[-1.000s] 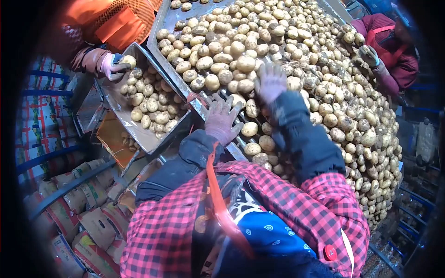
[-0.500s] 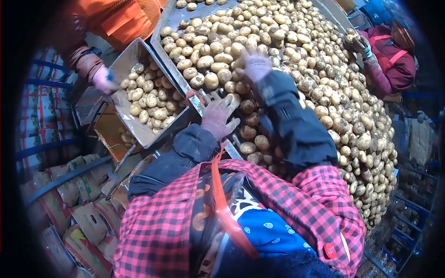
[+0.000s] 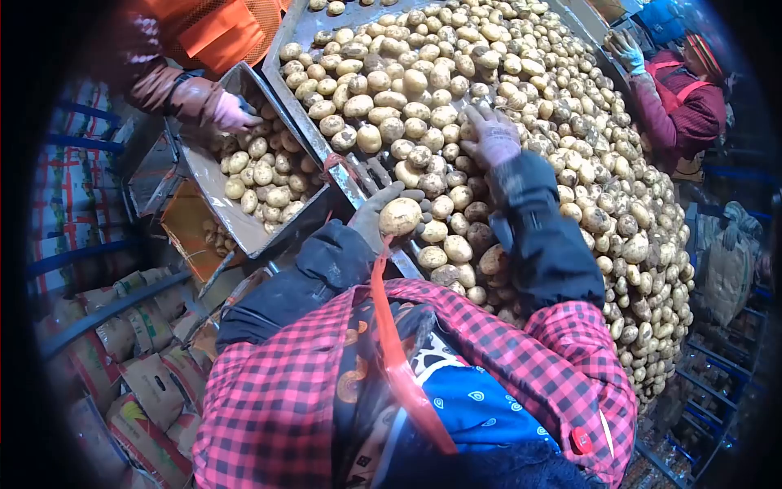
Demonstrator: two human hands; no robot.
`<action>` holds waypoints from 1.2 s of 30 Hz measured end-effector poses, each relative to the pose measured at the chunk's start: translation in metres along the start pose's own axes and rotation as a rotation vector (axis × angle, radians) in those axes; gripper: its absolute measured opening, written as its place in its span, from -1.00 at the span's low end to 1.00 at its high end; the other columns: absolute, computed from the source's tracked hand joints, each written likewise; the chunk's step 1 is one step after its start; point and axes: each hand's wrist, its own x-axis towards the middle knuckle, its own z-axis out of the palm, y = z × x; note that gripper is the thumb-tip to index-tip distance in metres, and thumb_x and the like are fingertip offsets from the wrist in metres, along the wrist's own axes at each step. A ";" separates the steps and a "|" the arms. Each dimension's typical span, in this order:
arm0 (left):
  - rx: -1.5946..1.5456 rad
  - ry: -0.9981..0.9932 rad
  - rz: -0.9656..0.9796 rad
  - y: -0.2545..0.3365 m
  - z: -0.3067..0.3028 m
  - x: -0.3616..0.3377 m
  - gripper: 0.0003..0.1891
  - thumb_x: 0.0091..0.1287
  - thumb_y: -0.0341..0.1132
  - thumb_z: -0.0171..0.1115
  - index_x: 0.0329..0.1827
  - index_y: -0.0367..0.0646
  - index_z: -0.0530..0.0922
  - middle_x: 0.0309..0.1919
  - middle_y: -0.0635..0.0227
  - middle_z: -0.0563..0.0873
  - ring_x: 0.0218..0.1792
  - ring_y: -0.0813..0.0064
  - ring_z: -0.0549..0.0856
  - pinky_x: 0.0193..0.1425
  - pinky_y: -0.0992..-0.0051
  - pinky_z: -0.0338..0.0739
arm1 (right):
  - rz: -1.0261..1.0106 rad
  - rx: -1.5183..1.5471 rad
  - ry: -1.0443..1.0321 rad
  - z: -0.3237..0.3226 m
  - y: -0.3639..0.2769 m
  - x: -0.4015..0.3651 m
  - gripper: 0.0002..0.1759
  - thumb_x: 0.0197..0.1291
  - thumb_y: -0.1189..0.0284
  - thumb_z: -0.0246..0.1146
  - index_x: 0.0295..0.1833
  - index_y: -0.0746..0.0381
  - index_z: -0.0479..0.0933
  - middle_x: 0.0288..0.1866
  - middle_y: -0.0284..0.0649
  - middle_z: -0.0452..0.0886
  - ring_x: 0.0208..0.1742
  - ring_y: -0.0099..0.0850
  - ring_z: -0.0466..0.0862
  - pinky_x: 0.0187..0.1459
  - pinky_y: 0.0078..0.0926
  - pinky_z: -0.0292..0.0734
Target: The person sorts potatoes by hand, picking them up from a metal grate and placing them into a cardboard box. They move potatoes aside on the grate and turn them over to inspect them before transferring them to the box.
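Note:
A large pale potato [image 3: 400, 217] rests in the grip of my gloved left hand [image 3: 371, 213], at the near-left edge of the sorting table. My gloved right hand [image 3: 495, 140] lies over the potato heap [image 3: 562, 122], its fingers stretched out and touching potatoes, none of them clearly gripped. Several loose potatoes, some with dark soil on them, lie between my two hands.
Along the left runs the table's metal rim [image 3: 285, 102]. Beside it stands a metal bin [image 3: 213, 183] with potatoes, where a co-worker's gloved hand [image 3: 234, 112] reaches in. Another person [image 3: 680, 106] is across the heap at right. Cardboard boxes [image 3: 151, 391] stand at lower left.
My left hand has come back toward me and now holds a potato. My right hand has moved right across the heap. The co-worker's hand at left has gone further into the bin.

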 end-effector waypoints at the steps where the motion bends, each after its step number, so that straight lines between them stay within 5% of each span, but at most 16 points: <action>1: 0.062 0.028 0.017 0.000 0.004 -0.002 -0.47 0.53 -0.04 0.09 0.36 -0.29 0.44 0.21 -0.01 0.63 0.12 0.08 0.71 0.14 0.16 0.70 | 0.031 -0.022 -0.134 0.011 0.013 0.012 -0.12 -0.01 0.15 0.48 0.48 -0.08 0.34 0.40 -0.12 0.47 0.41 -0.11 0.44 0.40 -0.15 0.34; 3: 0.169 -0.001 0.072 0.002 0.015 -0.007 -0.46 0.52 -0.11 0.10 0.43 -0.27 0.38 0.27 0.00 0.58 0.16 0.09 0.69 0.21 0.20 0.68 | -0.023 -0.108 -0.121 0.012 0.015 0.025 -0.16 -0.05 0.13 0.51 0.42 -0.05 0.42 0.32 -0.09 0.55 0.33 -0.08 0.52 0.33 -0.14 0.42; 7: 0.144 -0.214 0.110 0.003 0.013 -0.017 -0.36 0.51 -0.24 0.10 0.61 -0.10 0.15 0.45 0.04 0.40 0.26 0.13 0.63 0.30 0.20 0.62 | 0.106 0.573 0.020 0.000 -0.003 0.008 -0.19 -0.02 0.02 0.53 0.34 0.11 0.51 0.10 -0.04 0.69 0.12 -0.10 0.68 0.18 -0.19 0.57; 9: 0.089 -0.255 0.108 0.000 0.002 -0.016 -0.41 0.52 -0.27 0.09 0.59 -0.06 0.21 0.43 0.06 0.44 0.27 0.15 0.63 0.30 0.19 0.62 | 0.213 1.036 -0.216 -0.013 -0.040 -0.026 -0.14 0.05 -0.02 0.50 0.38 0.23 0.46 0.14 0.01 0.67 0.13 -0.13 0.68 0.21 -0.23 0.56; 12: 0.499 -0.354 0.178 0.003 -0.037 -0.018 -0.53 0.52 -0.29 0.11 0.47 -0.10 0.39 0.31 0.08 0.58 0.24 0.13 0.66 0.28 0.19 0.63 | -0.179 0.820 -0.163 -0.021 -0.099 -0.080 -0.11 0.10 -0.02 0.44 0.45 0.24 0.39 0.28 0.12 0.56 0.28 -0.09 0.56 0.31 -0.23 0.42; 15: 0.141 -0.315 0.043 0.000 -0.015 -0.033 -0.56 0.45 -0.30 0.22 0.35 -0.23 0.48 0.20 0.04 0.66 0.12 0.08 0.72 0.22 0.15 0.68 | -0.393 0.897 -0.014 -0.020 -0.114 -0.108 -0.25 0.33 0.15 0.31 0.48 0.37 0.31 0.46 0.08 0.39 0.51 -0.19 0.34 0.52 -0.27 0.17; 16: -0.003 -0.302 -0.067 0.003 -0.017 -0.032 -0.52 0.43 -0.34 0.24 0.39 -0.25 0.43 0.23 -0.01 0.62 0.11 0.07 0.73 0.19 0.14 0.70 | -0.227 1.227 -0.128 -0.021 -0.116 -0.113 -0.32 0.37 0.22 0.24 0.48 0.34 0.32 0.48 0.10 0.38 0.52 -0.13 0.34 0.53 -0.26 0.16; 18: -0.086 -0.106 -0.169 0.004 -0.025 -0.034 -0.43 0.43 -0.28 0.26 0.45 -0.26 0.35 0.32 -0.12 0.53 0.06 -0.05 0.74 0.12 0.10 0.74 | -0.152 1.239 -0.014 -0.016 -0.105 -0.110 -0.36 0.37 0.20 0.22 0.49 0.22 0.35 0.47 0.07 0.40 0.51 -0.03 0.36 0.52 -0.15 0.16; 20: -0.251 -0.314 -0.293 -0.001 -0.021 -0.030 -0.42 0.45 -0.22 0.24 0.47 -0.24 0.33 0.35 -0.16 0.49 0.03 -0.11 0.74 0.09 0.10 0.75 | -0.312 0.623 0.276 -0.005 -0.088 -0.085 -0.38 0.34 0.09 0.25 0.44 0.10 0.43 0.42 -0.01 0.48 0.49 0.03 0.36 0.50 -0.04 0.18; 22: -0.293 -0.465 -0.288 -0.004 -0.029 -0.017 -0.41 0.49 -0.13 0.20 0.49 -0.20 0.31 0.37 -0.21 0.46 0.06 -0.17 0.72 0.08 0.08 0.76 | -0.407 0.424 0.077 0.013 -0.075 -0.060 -0.37 0.34 0.08 0.23 0.49 -0.03 0.38 0.52 -0.03 0.34 0.56 0.05 0.24 0.54 0.03 0.09; 24: -0.298 -0.344 -0.150 -0.006 -0.026 -0.026 -0.40 0.49 -0.14 0.20 0.49 -0.21 0.30 0.37 -0.22 0.45 0.12 -0.17 0.68 0.09 0.06 0.75 | -0.478 0.007 -0.004 0.011 -0.063 -0.034 -0.35 0.25 0.22 0.32 0.47 -0.24 0.37 0.59 -0.04 0.20 0.60 0.09 0.16 0.55 0.09 0.06; 25: -0.293 -0.324 -0.107 -0.001 -0.023 -0.026 -0.40 0.49 -0.14 0.20 0.49 -0.21 0.30 0.37 -0.22 0.45 0.16 -0.18 0.66 0.09 0.06 0.75 | -0.488 0.113 0.257 0.030 -0.049 -0.015 -0.19 -0.01 0.34 0.50 0.40 -0.25 0.40 0.40 0.00 0.42 0.40 0.09 0.42 0.40 0.01 0.33; 27: -0.293 -0.311 -0.055 0.001 -0.020 -0.028 -0.39 0.48 -0.14 0.21 0.49 -0.22 0.29 0.37 -0.22 0.45 0.23 -0.20 0.61 0.11 0.05 0.75 | -0.238 -0.086 0.150 0.032 -0.012 0.053 -0.30 -0.19 0.44 0.50 0.18 -0.08 0.49 0.04 -0.11 0.54 0.15 0.00 0.56 0.15 -0.06 0.52; 31: -0.303 -0.371 -0.023 -0.004 -0.019 -0.042 -0.37 0.46 -0.12 0.24 0.49 -0.22 0.29 0.37 -0.22 0.45 0.29 -0.21 0.55 0.14 0.04 0.73 | 0.194 -0.251 0.269 0.022 0.024 0.062 -0.18 0.23 -0.07 0.28 0.53 -0.01 0.29 0.48 0.02 0.38 0.48 0.02 0.39 0.39 -0.06 0.34; 35: -0.286 -0.389 -0.035 -0.005 -0.023 -0.041 -0.32 0.45 -0.08 0.24 0.51 -0.24 0.26 0.38 -0.21 0.44 0.27 -0.21 0.57 0.20 -0.06 0.67 | -0.214 0.053 0.414 0.026 -0.038 -0.009 -0.24 0.20 0.04 0.32 0.49 0.03 0.34 0.43 0.03 0.40 0.48 0.05 0.35 0.41 0.07 0.30; 36: -0.313 -0.445 -0.049 -0.006 -0.032 -0.031 -0.33 0.45 -0.06 0.23 0.50 -0.26 0.28 0.35 -0.21 0.48 0.24 -0.22 0.60 0.21 -0.07 0.65 | -0.293 0.034 0.261 0.040 -0.061 -0.035 -0.24 0.18 0.08 0.33 0.48 0.04 0.35 0.41 0.02 0.43 0.45 0.05 0.37 0.42 0.04 0.30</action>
